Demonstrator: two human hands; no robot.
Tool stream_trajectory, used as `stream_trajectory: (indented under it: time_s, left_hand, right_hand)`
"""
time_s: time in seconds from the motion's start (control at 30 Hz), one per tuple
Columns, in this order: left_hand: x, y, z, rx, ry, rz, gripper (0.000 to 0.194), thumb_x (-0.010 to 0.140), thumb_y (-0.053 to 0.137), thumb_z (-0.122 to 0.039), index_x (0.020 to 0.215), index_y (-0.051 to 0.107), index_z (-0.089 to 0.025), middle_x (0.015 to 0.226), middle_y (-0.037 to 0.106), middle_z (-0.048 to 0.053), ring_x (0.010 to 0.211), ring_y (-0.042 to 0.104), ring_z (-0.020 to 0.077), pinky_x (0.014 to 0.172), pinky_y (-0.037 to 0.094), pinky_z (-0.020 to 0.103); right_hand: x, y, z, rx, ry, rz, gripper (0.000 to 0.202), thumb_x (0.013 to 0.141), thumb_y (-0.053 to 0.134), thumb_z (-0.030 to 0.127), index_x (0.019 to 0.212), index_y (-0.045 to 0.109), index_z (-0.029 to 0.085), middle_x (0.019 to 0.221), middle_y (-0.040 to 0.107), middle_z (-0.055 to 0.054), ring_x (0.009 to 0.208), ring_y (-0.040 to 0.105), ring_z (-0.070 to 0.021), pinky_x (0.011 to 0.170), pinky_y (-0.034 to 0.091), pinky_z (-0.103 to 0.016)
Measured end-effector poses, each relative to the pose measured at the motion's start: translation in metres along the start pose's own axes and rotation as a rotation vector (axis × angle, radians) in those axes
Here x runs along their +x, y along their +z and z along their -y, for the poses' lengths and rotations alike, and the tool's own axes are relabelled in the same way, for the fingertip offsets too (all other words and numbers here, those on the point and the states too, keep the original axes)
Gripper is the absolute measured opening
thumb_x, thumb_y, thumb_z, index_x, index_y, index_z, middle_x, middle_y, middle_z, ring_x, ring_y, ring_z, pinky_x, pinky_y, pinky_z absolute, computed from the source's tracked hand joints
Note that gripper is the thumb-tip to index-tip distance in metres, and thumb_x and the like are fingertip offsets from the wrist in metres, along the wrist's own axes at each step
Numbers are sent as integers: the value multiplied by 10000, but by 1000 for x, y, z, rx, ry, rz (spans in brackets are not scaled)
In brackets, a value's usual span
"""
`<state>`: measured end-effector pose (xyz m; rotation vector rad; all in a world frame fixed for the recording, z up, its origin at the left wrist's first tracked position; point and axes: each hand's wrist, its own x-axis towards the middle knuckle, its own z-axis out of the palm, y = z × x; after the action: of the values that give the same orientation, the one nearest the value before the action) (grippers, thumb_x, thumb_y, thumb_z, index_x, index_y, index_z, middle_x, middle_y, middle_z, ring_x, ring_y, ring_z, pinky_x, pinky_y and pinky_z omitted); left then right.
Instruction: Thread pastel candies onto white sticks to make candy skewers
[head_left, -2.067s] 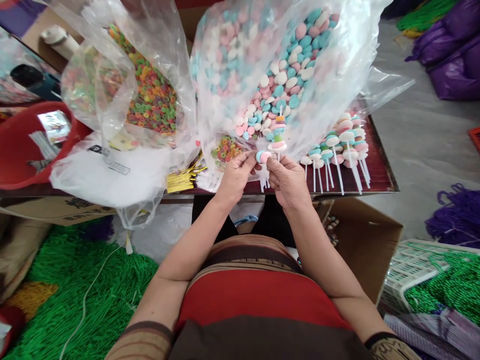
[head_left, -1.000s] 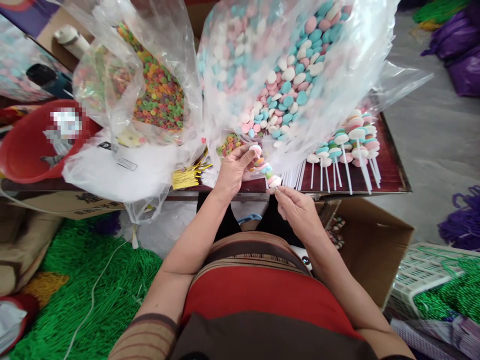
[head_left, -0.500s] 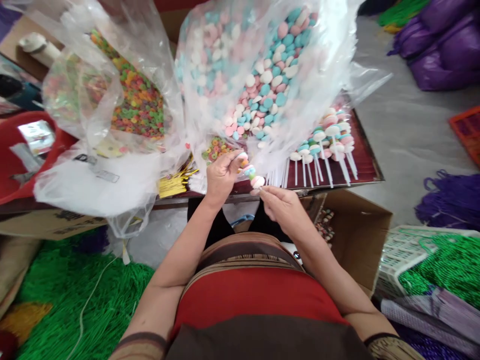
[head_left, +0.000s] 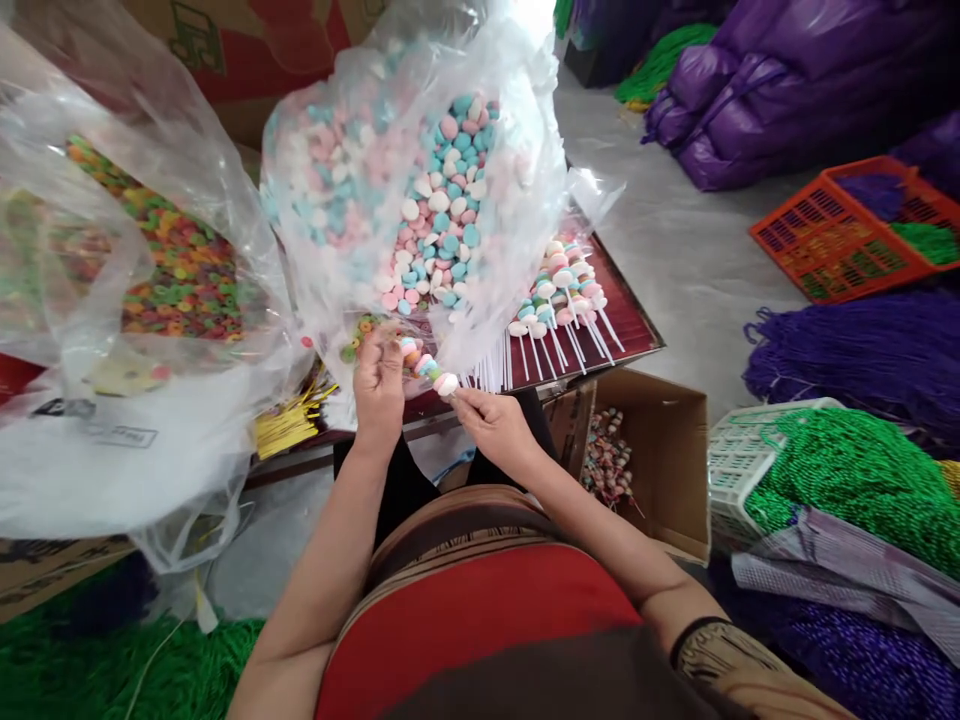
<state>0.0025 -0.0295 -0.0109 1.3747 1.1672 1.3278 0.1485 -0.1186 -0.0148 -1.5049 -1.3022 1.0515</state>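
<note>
Between my hands slants a candy skewer [head_left: 429, 368], a stick threaded with pink, white, blue, orange and green sweets. My right hand [head_left: 495, 425] is closed in a pinch on its lower end, just below a pinkish-white sweet. At the upper end, my left hand [head_left: 380, 385] has its fingers closed against the topmost sweets; the fingertips are partly hidden. Behind my left hand lie a few loose ring-shaped gummies [head_left: 360, 335]. White sticks [head_left: 489, 368] lie in a row right of the skewer, and finished-looking candy skewers [head_left: 562, 285] are piled beyond them.
A large clear bag of pink, white and blue sweets [head_left: 442, 215] stands behind my hands. Left of it is a bag of ring gummies [head_left: 180, 270]. Yellow twist ties [head_left: 292, 422] lie by the table edge. Below right, a cardboard box [head_left: 667, 460] holds wrapped skewers [head_left: 609, 455].
My view has turned to the right, so the table sits further left. More sweets show at the skewer's upper end, by my left fingers. Both hands remain on the skewer.
</note>
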Motion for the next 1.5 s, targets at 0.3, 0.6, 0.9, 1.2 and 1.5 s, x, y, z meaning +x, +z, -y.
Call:
stream_trajectory:
  time_s: [0.3, 0.6, 0.9, 1.2, 1.5]
  left_hand:
    - [-8, 39, -28, -658, -364, -111, 362, 789, 817, -397, 692, 531, -198, 675, 585, -46, 628, 612, 83, 671, 557, 213]
    - [-9, 62, 2, -202, -72, -15, 549, 972, 490, -718, 1228, 643, -257, 1142, 739, 92, 951, 738, 200, 854, 577, 342]
    - [44, 78, 31, 1171, 374, 427, 355, 1004, 446, -156, 1119, 778, -209, 1223, 719, 160, 1143, 639, 344, 987, 463, 480]
    - [60, 43, 19, 1408, 268, 433, 404, 981, 395, -100, 966, 792, -173, 1209, 708, 169, 1162, 593, 358, 977, 433, 479]
    - [31, 49, 16, 1346, 340, 480, 333, 958, 485, -141, 1115, 777, -171, 1283, 681, 177, 1149, 602, 357, 970, 442, 490]
  right_hand:
    - [-1, 5, 2, 366, 212, 24, 344, 943, 597, 553, 808, 566, 238, 477, 499, 84, 449, 389, -102, 511, 329, -237]
    - [-5, -19, -3, 668, 201, -145, 428, 828, 717, 620, 880, 613, 208, 498, 516, 89, 407, 294, -58, 403, 170, -208]
    - [-7, -49, 8, 685, 114, -343, 391, 823, 758, 570, 890, 648, 201, 486, 451, 98, 424, 311, -62, 403, 183, -199]
    - [28, -76, 5, 601, 173, -379, 345, 824, 723, 473, 1017, 665, 193, 567, 584, 68, 375, 311, -53, 385, 159, -227]
    - [43, -43, 10, 428, 105, -279, 339, 914, 647, 545, 1008, 612, 222, 603, 589, 68, 372, 289, -61, 386, 219, -239]
